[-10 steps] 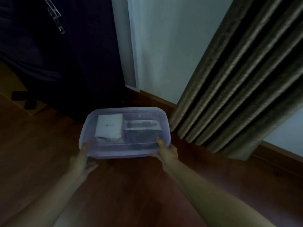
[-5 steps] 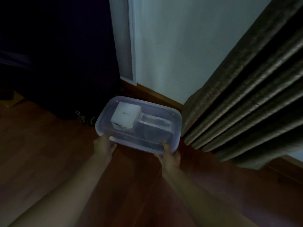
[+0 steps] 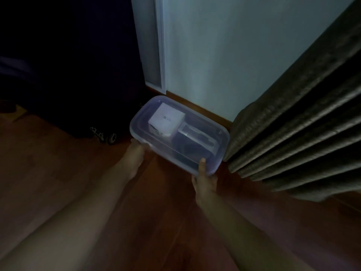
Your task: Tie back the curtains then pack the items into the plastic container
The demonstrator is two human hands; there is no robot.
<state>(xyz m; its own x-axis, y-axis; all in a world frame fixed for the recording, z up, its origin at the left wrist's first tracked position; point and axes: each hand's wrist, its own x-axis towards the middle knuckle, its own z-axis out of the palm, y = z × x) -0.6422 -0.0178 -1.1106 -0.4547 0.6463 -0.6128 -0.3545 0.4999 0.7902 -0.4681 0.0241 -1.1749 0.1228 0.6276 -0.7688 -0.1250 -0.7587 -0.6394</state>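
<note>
Translucent plastic container [image 3: 221, 153], apparently lidded, low over the wood floor [image 3: 160, 222], close to the wall [image 3: 205, 55], its right end just beside the curtain [image 3: 293, 137]; whether it rests on the boards cannot be told. Right hand [image 3: 205, 179] pinches the near right corner, thumb on top of the rim, fingers hidden beneath. Left hand [image 3: 136, 151] meets the near left corner; it is blurred and its fingers are hidden, so its closure cannot be told.

Step in hand, as judged: setting the packed container down. Keep it level, lower both corners together, and keep the right end out of the curtain folds before letting go.

Contents: a white box [image 3: 166, 120] at the left end; beside it a dark item [image 3: 187, 149] with a pale, clear-looking piece [image 3: 197, 133] on top, too dim to identify.
</note>
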